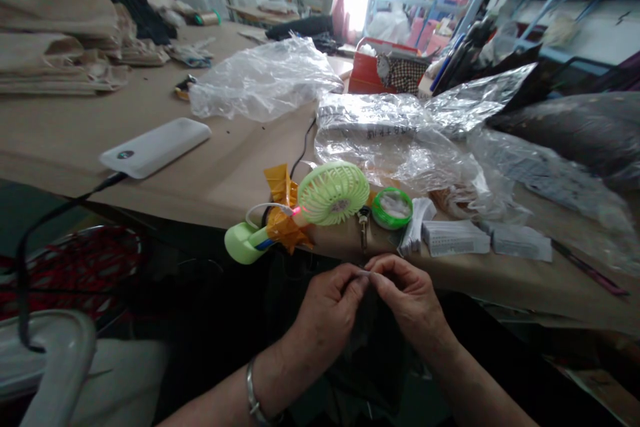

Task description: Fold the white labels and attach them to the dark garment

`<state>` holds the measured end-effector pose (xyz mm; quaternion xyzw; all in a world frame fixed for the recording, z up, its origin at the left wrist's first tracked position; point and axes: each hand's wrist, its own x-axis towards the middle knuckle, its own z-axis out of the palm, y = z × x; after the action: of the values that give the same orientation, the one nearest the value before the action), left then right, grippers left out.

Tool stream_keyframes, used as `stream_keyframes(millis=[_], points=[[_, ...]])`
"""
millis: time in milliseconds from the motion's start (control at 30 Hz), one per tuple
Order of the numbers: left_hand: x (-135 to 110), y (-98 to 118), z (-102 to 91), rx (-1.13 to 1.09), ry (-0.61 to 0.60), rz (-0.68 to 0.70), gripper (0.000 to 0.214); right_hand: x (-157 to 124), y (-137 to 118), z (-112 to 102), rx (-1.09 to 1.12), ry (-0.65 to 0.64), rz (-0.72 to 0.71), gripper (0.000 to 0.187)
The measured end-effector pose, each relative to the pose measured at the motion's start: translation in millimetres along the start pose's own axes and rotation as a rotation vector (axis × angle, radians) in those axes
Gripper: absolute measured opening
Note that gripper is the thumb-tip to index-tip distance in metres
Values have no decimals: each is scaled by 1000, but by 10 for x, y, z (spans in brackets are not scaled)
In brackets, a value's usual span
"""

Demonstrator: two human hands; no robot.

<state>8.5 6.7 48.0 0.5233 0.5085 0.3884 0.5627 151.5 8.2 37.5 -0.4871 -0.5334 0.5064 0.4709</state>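
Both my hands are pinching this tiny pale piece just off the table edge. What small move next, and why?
Probably lift it over the paper-covered table first: your left hand and right hand hold the small pale piece above a dark area, where a drop would be hard to spot.

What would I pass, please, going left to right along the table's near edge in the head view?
Pale green plastic handheld fan, round green-rimmed container, folded white paper bundle, white printed paper packet, flat white paper slip, slim dark red rod.
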Motion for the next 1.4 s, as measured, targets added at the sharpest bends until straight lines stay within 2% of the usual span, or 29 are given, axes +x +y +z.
stream_keyframes(millis=[200, 433, 833, 1100, 1400], points=[[29, 9, -56, 88, 70, 111, 14, 39, -12, 62, -110, 48, -128, 10], [66, -16, -64, 197, 51, 190, 19, 79, 13, 65, -203, 81, -163, 7], [127, -21, -68, 302, 55, 202, 22, 97, 19, 76, -276, 123, -168, 5], [139, -23, -67, 271, 75, 221, 20, 97, 41, 89, -284, 158, -182, 6], [141, 38, -50, 229, 78, 162, 22, 96, 36, 131, -248, 203, -182, 7]])
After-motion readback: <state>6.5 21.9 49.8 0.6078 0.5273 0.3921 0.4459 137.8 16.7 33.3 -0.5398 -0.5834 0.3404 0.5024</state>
